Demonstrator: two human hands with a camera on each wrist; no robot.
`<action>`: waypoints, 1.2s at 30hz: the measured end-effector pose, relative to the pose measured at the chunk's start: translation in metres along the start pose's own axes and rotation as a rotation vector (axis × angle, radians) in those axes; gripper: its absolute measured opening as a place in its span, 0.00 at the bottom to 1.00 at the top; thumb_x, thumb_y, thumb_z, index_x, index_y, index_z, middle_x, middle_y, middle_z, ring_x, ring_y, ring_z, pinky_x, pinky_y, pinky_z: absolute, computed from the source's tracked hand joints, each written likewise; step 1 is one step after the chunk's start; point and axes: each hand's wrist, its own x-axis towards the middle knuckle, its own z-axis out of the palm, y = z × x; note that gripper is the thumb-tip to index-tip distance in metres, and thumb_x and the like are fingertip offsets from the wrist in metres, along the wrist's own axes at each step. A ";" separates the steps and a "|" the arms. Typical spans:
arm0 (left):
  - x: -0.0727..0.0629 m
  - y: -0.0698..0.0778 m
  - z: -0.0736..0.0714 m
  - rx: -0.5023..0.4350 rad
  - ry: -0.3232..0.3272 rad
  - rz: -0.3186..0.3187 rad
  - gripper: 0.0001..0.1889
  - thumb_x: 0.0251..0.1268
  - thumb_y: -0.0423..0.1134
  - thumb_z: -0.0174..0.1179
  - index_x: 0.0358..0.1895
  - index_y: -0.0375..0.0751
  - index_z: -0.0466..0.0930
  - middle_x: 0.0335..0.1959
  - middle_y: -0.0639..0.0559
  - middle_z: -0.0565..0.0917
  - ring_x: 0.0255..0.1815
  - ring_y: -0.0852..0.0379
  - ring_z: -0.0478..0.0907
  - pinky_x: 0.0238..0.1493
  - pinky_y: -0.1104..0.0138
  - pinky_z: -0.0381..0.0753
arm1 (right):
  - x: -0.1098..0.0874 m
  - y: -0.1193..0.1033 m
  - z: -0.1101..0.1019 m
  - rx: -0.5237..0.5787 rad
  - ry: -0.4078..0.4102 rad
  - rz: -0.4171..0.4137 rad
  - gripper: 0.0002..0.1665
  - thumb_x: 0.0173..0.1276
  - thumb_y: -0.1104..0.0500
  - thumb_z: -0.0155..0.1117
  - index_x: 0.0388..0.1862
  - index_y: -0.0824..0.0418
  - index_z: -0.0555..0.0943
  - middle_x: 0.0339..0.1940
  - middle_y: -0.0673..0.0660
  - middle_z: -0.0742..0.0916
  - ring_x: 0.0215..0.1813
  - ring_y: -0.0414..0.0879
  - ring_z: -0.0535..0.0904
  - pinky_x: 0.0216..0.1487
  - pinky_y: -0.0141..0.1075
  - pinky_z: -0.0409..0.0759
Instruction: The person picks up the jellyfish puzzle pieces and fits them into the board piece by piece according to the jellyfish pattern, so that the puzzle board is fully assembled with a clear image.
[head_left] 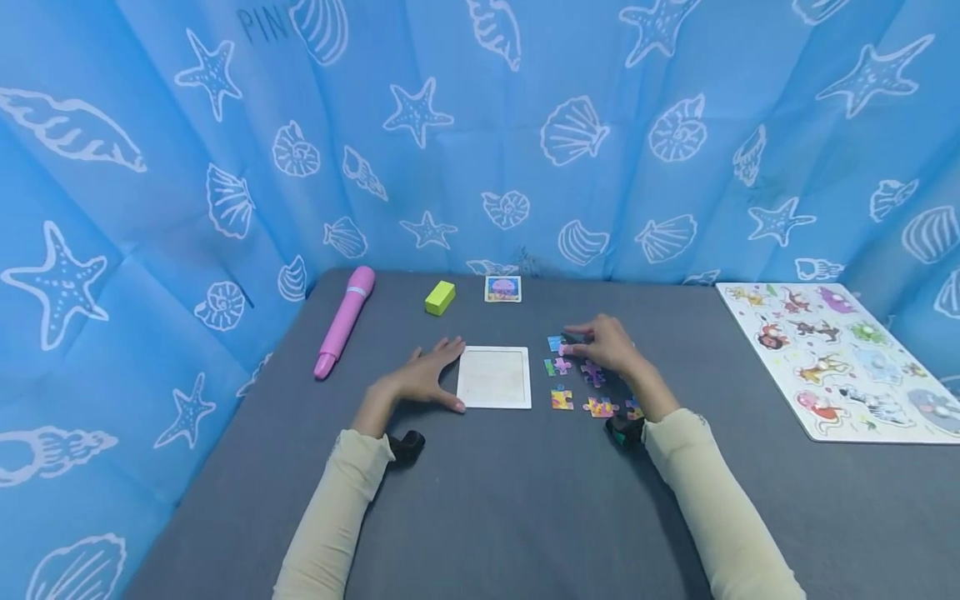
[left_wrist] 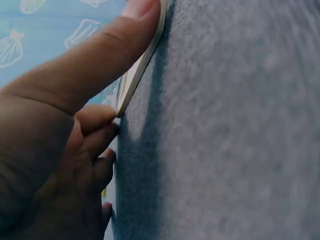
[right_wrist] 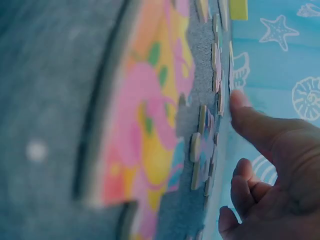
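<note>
A white square puzzle tray lies flat on the grey table. My left hand rests at its left side, thumb at the near corner and fingers at the far corner; the left wrist view shows the thumb on the tray's thin edge. Right of the tray are several colourful jigsaw pieces, among them a blue piece, a purple piece and a yellow piece. Over the far pieces is my right hand, thumb and forefinger apart beside the blue piece. Whether the thumb touches a piece is hard to tell.
Behind the tray lie a yellow-green block and a small picture card. A pink marker-shaped stick is at the left. On the right lies an animal puzzle board. A blue shell-patterned curtain hangs behind the table.
</note>
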 end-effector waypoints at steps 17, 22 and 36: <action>-0.001 -0.011 0.005 -0.075 0.034 0.063 0.56 0.43 0.59 0.68 0.73 0.50 0.43 0.75 0.55 0.46 0.76 0.51 0.34 0.70 0.45 0.25 | 0.011 0.008 0.008 -0.018 0.001 0.017 0.20 0.55 0.56 0.69 0.48 0.59 0.83 0.30 0.63 0.81 0.29 0.47 0.62 0.31 0.36 0.56; 0.000 -0.014 0.006 -0.076 0.047 0.062 0.55 0.44 0.58 0.68 0.73 0.51 0.43 0.75 0.56 0.46 0.76 0.53 0.34 0.70 0.46 0.25 | 0.011 0.007 0.007 0.008 -0.013 0.046 0.20 0.57 0.56 0.68 0.49 0.62 0.82 0.36 0.64 0.79 0.35 0.50 0.66 0.35 0.38 0.60; -0.001 -0.015 0.005 -0.079 0.049 0.084 0.54 0.45 0.57 0.68 0.73 0.50 0.43 0.75 0.56 0.46 0.76 0.53 0.34 0.70 0.47 0.24 | 0.016 -0.056 0.030 0.101 0.099 0.040 0.18 0.57 0.58 0.67 0.46 0.65 0.82 0.22 0.55 0.73 0.26 0.46 0.65 0.30 0.35 0.62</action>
